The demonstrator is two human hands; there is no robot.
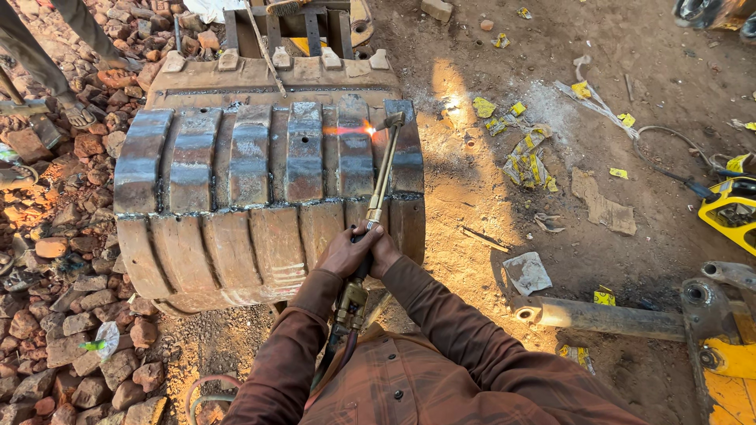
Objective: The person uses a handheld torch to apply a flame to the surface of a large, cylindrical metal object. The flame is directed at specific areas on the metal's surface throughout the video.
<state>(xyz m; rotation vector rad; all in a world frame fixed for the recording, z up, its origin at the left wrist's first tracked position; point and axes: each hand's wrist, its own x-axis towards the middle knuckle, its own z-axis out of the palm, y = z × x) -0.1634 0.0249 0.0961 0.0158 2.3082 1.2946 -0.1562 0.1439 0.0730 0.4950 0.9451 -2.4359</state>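
A large steel excavator bucket (pixel 236 197) lies on the ground in front of me, its curved back covered with welded metal strips. Both hands grip a long brass cutting torch (pixel 382 177). My left hand (pixel 340 253) and my right hand (pixel 383 250) close together around its handle, just over the bucket's near right edge. The torch head reaches up to the bucket's upper right, where an orange flame (pixel 350 129) plays sideways across one strip. Hoses run from the torch's valve body (pixel 350 303) down past my brown shirt.
Reddish rubble and bricks (pixel 71 299) cover the ground on the left, where another person's legs (pixel 47 63) stand. On the right lie yellow scraps (pixel 528 161), a steel tube (pixel 606 315), yellow machine parts (pixel 728 208) and a cable.
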